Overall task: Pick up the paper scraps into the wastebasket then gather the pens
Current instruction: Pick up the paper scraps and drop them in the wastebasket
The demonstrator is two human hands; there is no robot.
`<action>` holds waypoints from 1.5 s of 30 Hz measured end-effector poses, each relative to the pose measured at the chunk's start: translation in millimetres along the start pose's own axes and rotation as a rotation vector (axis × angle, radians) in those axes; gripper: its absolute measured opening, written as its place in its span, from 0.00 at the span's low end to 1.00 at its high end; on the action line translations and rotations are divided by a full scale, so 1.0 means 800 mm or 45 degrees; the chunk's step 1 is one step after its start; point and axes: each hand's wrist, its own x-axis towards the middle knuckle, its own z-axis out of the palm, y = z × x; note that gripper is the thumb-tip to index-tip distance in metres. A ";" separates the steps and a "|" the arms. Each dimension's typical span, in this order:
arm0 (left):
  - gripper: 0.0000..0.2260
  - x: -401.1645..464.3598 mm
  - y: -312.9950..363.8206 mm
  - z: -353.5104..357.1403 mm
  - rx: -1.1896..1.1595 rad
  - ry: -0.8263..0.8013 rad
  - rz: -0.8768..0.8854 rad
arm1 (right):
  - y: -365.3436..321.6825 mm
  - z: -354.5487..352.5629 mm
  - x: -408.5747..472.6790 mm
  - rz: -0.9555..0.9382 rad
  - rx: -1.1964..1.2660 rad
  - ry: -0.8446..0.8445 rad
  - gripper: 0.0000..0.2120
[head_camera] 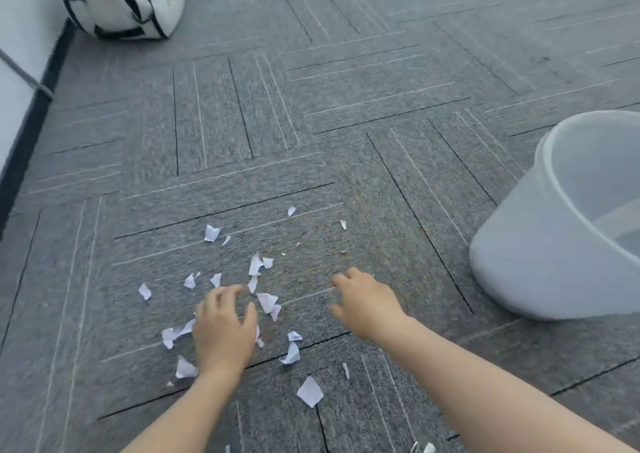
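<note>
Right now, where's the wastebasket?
In the head view, the wastebasket stands on the carpet at the right edge, beyond the right hand, apart from the paper scraps.

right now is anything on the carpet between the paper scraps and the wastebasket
Nothing visible. The paper scraps lie around the left hand; the white wastebasket stands to the right. Only bare grey carpet lies between them, with the right hand over it, holding nothing visible.

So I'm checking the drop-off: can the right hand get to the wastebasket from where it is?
Probably yes. The right hand hovers over bare carpet, and nothing lies between it and the open-topped wastebasket to its right.
</note>
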 end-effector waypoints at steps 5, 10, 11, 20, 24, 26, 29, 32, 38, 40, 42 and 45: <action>0.34 -0.038 -0.086 -0.006 0.298 0.004 -0.323 | 0.011 0.039 0.011 0.225 -0.083 -0.125 0.28; 0.35 -0.052 -0.100 0.009 0.292 -0.030 -0.229 | 0.011 0.063 0.015 0.173 0.106 0.067 0.07; 0.31 -0.051 -0.097 0.012 0.255 -0.007 -0.197 | 0.011 0.066 0.014 0.162 0.116 0.080 0.04; 0.08 -0.016 -0.085 0.014 0.035 0.101 -0.058 | -0.035 0.070 0.009 -0.205 0.338 -0.066 0.05; 0.14 -0.020 -0.082 0.007 0.149 0.160 -0.101 | -0.067 0.083 0.014 -0.281 0.280 -0.148 0.13; 0.26 -0.020 -0.081 0.007 0.251 0.060 -0.115 | -0.075 0.093 0.015 -0.265 0.186 -0.220 0.23; 0.37 -0.021 -0.079 0.013 0.425 -0.127 0.069 | -0.078 0.109 0.015 -0.330 0.044 -0.143 0.20; 0.31 -0.025 -0.077 0.024 0.405 -0.164 0.266 | -0.074 0.113 0.021 -0.424 0.028 -0.056 0.07; 0.03 -0.016 -0.062 0.035 0.041 -0.177 0.492 | -0.079 0.100 0.034 -0.330 0.261 -0.073 0.02; 0.03 -0.015 -0.061 0.036 -0.007 -0.183 0.417 | -0.082 0.089 0.050 -0.318 0.318 0.016 0.04; 0.07 -0.012 -0.061 0.032 -0.069 -0.096 0.257 | -0.088 0.082 0.066 -0.347 0.301 0.075 0.05; 0.09 -0.005 -0.070 0.015 -0.075 0.072 0.020 | -0.099 0.078 0.080 -0.392 0.290 0.025 0.07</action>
